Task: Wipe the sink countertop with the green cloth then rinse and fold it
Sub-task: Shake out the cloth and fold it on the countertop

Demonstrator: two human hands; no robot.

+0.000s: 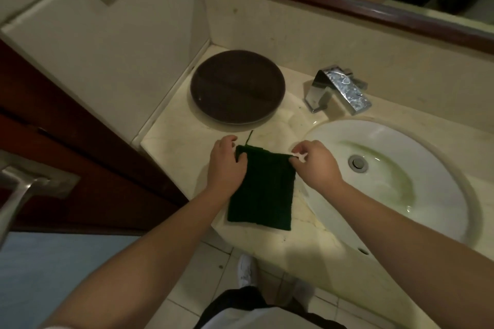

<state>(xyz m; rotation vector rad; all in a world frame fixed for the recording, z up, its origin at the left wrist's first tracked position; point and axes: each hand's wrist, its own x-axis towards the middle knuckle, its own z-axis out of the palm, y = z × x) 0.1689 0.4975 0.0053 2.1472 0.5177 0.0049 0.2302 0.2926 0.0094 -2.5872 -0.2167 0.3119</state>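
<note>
The dark green cloth (263,191) lies flat as a folded rectangle on the cream countertop (176,139), left of the white sink basin (438,195). A loose thread trails from its far edge. My left hand (226,165) pinches the cloth's far left corner. My right hand (316,165) pinches the far right corner, where a small white tag shows. The near edge of the cloth rests close to the counter's front edge.
A dark round tray (236,87) sits at the back left of the counter. The chrome faucet (338,88) stands behind the basin, whose bowl has a greenish stain around the drain (357,163). A mirror with a wooden frame (347,5) runs along the back wall. A wooden door (80,168) stands at left.
</note>
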